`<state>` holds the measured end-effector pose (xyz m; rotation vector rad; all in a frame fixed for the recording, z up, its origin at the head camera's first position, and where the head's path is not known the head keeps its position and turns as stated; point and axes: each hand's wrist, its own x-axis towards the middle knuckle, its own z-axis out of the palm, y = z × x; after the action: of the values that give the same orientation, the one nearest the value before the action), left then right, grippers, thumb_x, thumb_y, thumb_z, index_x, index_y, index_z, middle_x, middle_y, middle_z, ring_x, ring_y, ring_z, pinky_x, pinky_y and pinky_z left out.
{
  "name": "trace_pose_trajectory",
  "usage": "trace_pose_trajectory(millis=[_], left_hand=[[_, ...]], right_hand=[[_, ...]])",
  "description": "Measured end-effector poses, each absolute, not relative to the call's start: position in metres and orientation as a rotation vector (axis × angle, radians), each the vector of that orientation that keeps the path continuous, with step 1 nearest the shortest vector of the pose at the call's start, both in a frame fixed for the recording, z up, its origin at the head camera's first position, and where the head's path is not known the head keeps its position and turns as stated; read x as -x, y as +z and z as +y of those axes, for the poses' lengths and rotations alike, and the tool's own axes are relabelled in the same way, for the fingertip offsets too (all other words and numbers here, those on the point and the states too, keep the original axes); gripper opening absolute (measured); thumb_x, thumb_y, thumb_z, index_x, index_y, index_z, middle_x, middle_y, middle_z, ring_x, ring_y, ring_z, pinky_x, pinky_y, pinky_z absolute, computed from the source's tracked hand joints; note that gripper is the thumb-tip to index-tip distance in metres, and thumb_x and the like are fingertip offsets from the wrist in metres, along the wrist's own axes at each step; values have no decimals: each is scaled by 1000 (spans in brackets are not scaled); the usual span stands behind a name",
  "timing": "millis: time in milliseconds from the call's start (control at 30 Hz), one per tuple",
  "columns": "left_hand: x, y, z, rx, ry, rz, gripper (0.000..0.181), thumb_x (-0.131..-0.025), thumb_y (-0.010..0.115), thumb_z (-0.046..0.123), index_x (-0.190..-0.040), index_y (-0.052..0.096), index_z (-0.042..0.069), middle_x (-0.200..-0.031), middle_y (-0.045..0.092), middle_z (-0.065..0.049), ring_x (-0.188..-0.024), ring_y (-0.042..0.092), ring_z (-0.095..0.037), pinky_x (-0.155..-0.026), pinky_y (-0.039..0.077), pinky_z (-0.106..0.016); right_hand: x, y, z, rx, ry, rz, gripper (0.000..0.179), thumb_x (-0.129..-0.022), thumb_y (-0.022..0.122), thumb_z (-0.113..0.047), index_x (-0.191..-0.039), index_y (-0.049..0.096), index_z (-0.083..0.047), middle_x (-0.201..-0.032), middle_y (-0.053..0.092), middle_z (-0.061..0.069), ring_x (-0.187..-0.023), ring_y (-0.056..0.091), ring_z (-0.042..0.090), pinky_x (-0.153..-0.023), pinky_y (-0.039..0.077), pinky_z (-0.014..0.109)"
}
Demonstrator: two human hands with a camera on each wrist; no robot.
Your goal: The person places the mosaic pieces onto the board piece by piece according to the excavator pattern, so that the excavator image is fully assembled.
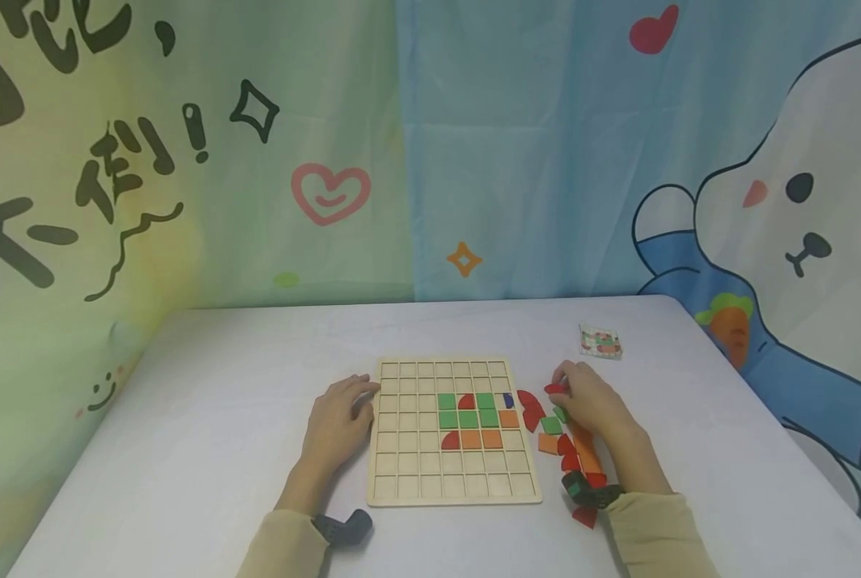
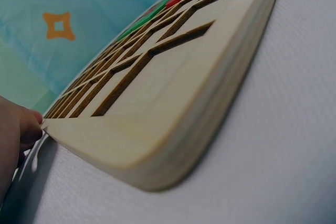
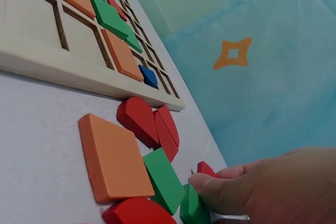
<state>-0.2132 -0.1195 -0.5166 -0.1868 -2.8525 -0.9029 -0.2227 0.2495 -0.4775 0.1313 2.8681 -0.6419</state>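
A wooden grid board (image 1: 401, 466) lies on the table, with green square tiles (image 1: 448, 401), orange square tiles (image 1: 470, 439), red quarter-round tiles (image 1: 450, 440) and a small blue tile (image 1: 508, 400) set in its cells. My left hand (image 1: 338, 421) rests against the board's left edge, its fingertips touching the rim. Right of the board, my right hand (image 1: 592, 401) pinches a red tile (image 3: 206, 169) between thumb and fingers, over the loose pieces. A green tile (image 3: 193, 205) lies just under that thumb.
Loose red tiles (image 1: 534, 415), a green square (image 1: 551, 425), an orange square (image 1: 548, 443) and more pieces spread along the board's right side, partly hidden by my right arm. A small printed pattern card (image 1: 600, 342) lies farther back. A printed curtain (image 1: 473, 160) hangs behind the table.
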Motion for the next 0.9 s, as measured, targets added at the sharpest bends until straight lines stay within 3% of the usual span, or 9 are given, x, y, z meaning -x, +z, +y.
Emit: trace_pose_trajectory(millis=[333,600,900], left_hand=[[213,-515,-119,182,-903,-2850,31,-92,51,21,-121,63,21,-138,55,0,-136,42,-23,-113,30,-54],[213,-516,-120,178,-894,-2853,32,-92,51,21,-121,63,21,-138,55,-1,-136,42,-23,-113,30,-54],[212,-516,-119,187,-903,-2851,31,-92,51,21,-121,63,21,-137,55,-1,-135,43,-24,-113,31,-55]], right_hand=[[220,-468,246,-148,-627,2887,23,-84,72,-21,-100,58,-10,-91,62,9,-80,55,21,-67,55,34],[217,-453,236,-14,-661,2906,21,-88,67,-16,-109,66,-14,-98,64,9,-87,56,22,-81,56,44],[209,-441,225,73,-662,2818,19,-87,68,-16,-105,60,-15,-82,62,3,-72,55,16,-60,51,27]])
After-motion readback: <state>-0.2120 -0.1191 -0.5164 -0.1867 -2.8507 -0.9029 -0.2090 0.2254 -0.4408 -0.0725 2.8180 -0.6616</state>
